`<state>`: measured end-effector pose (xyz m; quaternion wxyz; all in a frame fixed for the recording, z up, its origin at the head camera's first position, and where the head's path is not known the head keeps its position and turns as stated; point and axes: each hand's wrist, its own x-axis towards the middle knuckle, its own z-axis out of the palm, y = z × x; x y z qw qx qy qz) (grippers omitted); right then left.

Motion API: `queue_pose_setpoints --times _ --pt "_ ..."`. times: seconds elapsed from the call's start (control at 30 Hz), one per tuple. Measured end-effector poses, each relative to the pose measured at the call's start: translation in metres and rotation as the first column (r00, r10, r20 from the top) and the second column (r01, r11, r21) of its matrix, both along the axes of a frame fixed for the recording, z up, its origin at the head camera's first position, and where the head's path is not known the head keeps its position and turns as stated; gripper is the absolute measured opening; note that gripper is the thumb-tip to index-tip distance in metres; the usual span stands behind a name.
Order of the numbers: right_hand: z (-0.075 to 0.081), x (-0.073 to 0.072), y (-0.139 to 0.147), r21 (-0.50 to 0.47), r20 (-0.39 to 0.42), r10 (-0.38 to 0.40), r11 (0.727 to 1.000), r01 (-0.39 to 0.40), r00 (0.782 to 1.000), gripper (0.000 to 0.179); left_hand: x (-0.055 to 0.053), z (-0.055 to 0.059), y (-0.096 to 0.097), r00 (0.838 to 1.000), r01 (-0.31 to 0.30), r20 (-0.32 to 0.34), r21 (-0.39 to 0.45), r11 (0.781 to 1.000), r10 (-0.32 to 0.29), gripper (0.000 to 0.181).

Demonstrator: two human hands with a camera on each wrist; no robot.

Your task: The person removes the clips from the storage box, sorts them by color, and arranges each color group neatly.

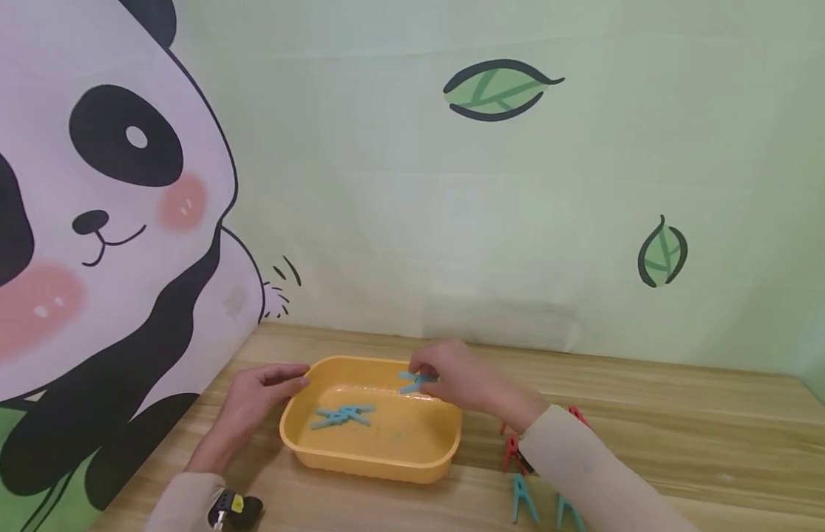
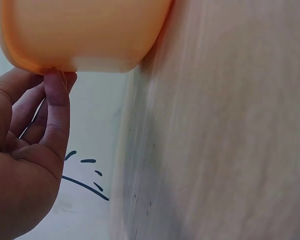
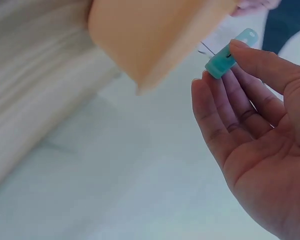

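Observation:
A yellow plastic basin point(image 1: 369, 473) stands on the wooden table. My left hand point(image 1: 253, 395) holds its left rim; in the left wrist view, the fingertips point(image 2: 55, 82) meet the basin's edge. Over the far right part of the basin, my right hand point(image 1: 462, 377) pinches a blue clothespin point(image 1: 412, 383). The right wrist view shows this clothespin point(image 3: 230, 55) between thumb and fingertips. More blue clothespins point(image 1: 342, 416) lie together on the basin's floor, towards the left.
Right of the basin lie red clothespins point(image 1: 511, 449) and blue clothespins point(image 1: 522, 499), partly hidden by my right sleeve point(image 1: 592, 465). A wall covering with a panda point(image 1: 120, 214) and leaves rises behind and left of the table point(image 1: 685, 443).

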<state>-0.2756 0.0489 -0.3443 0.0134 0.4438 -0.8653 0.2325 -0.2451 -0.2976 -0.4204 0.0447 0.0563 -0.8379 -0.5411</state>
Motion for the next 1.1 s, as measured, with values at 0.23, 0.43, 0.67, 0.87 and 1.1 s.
queue_pose_setpoints --times 0.23,0.43,0.67,0.87,1.1 --pt "0.016 0.024 0.034 -0.034 -0.075 0.011 0.999 -0.014 0.997 0.017 0.002 0.001 -0.001 1.000 -0.008 0.011 -0.020 1.000 0.008 0.043" --pt "0.013 0.045 0.061 -0.040 -0.081 0.020 0.999 -0.024 0.997 0.019 0.002 0.001 -0.002 1.000 -0.007 0.009 -0.009 1.000 0.008 0.043" --pt "-0.005 0.066 0.090 -0.058 0.028 0.039 0.998 -0.037 0.999 0.021 0.003 0.000 -0.001 1.000 -0.003 0.008 -0.007 1.000 0.003 0.044" --pt "-0.028 0.082 0.112 -0.081 0.080 0.103 0.992 -0.097 0.991 0.025 0.003 0.001 0.002 1.000 -0.009 0.009 -0.009 1.000 0.009 0.044" --pt "-0.047 0.099 0.126 -0.011 0.366 0.087 0.996 -0.089 0.927 0.016 0.002 0.001 0.003 1.000 -0.006 0.009 -0.005 1.000 0.007 0.043"
